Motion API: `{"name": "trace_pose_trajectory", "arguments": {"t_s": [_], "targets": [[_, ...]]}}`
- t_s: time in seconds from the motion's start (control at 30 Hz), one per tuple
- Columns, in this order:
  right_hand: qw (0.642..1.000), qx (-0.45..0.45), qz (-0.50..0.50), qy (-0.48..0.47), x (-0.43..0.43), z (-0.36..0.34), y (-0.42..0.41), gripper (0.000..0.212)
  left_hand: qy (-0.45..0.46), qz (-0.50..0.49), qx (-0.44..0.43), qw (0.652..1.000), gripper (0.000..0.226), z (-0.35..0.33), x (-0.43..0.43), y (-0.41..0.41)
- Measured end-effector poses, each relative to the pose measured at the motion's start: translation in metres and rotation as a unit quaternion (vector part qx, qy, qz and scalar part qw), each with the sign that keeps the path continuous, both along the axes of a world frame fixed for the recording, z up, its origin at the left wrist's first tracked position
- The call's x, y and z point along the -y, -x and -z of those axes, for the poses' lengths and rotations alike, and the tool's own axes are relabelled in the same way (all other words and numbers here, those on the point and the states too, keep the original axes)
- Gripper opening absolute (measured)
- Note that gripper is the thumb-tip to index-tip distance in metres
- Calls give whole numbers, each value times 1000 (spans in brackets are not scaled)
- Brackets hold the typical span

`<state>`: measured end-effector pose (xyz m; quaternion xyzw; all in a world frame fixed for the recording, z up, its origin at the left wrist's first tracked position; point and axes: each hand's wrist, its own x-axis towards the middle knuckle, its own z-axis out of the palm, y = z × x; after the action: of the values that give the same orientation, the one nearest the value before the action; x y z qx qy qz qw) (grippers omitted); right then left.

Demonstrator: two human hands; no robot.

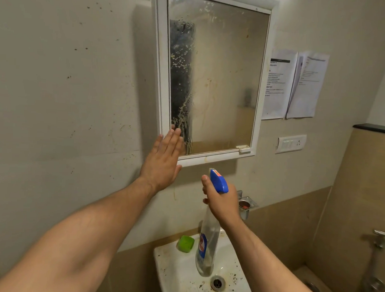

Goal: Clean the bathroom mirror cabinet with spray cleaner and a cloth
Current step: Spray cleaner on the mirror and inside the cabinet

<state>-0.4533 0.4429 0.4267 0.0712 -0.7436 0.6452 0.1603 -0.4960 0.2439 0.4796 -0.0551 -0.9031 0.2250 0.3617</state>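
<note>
Head view: we face the mirror cabinet point(212, 80) on the wall, its glass cloudy, with drips down a dark band on its left side. Our left grip point(163, 161) is flat, fingers straight and pressed together, fingertips over the cabinet's lower left corner; we cannot tell whether they touch the glass. Our right grip point(223, 202), just below the cabinet's bottom edge, curls round the neck of the spray bottle point(207, 245), whose blue head points up at the cabinet. Well below the cabinet is a stained sink point(177, 275) with a green block point(185, 243) on its rim. Right of the cabinet hang two papers point(295, 84) and a switch plate point(291, 143).
</note>
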Motion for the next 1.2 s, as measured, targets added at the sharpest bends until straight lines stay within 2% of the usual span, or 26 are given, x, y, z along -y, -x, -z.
{"name": "trace_pose_trajectory", "arguments": {"t_s": [0.17, 0.3, 0.53, 0.63, 0.7, 0.83, 0.93, 1.07, 1.2], "targets": [[999, -18, 50, 4, -21, 0, 5, 37, -4, 91, 74, 993, 70, -3, -44, 16], [994, -26, 99, 23, -51, 2, 13, 35, 9, 167, 123, 978, 64, -1, -94, 40], [992, -50, 116, 7, -104, 4, 17, 36, 60, 133, 162, 976, 69, -4, -170, 88], [994, -58, 92, 20, -156, 18, 41, 40, 77, 57, 172, 980, 66, 4, -225, 118], [996, -54, 59, 27, -181, 26, 59, 40, 69, 9, 148, 986, 57, 16, -252, 128], [997, -74, -30, 5, -252, 38, 108, 38, -49, -80, 83, 992, 46, 25, -308, 130], [991, -93, -98, -12, -281, 39, 128, 36, -138, -95, 15, 986, 34, 18, -330, 119], [977, -102, -188, -14, -297, 28, 123, 38, -257, -106, -54, 959, 33, 11, -358, 76], [968, -102, -227, 21, -293, 2, 103, 42, -334, -139, -95, 927, 26, 4, -373, 36]]}}
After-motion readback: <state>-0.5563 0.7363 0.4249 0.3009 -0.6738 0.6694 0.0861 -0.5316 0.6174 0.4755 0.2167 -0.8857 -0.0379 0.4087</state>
